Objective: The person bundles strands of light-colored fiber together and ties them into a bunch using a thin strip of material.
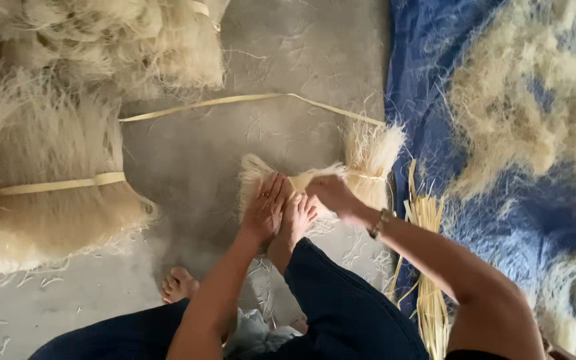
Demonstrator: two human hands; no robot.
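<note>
Person sits on a grey floor (288,60), seen from above. A small fibre bundle (328,177) lies on the floor in front of them, pale and fanned at both ends, and is pinned under the bare right foot (296,217). Left hand (265,207) presses down on the bundle's near end, fingers (276,187) close together and curled over it. Right hand (331,195) grips the bundle's middle, fingers closed around it; a bracelet (381,221) sits on that wrist. A flat strap (248,100) runs across the floor to the bundle's far end. Left foot (178,285) rests on the floor, apart from the bundle. Large tied bundle (55,193) lies far left. Loose strips (428,267) lie just right of the leg, at the edge of a blue tarp (428,80) with loose fibre heaped on it.
</note>
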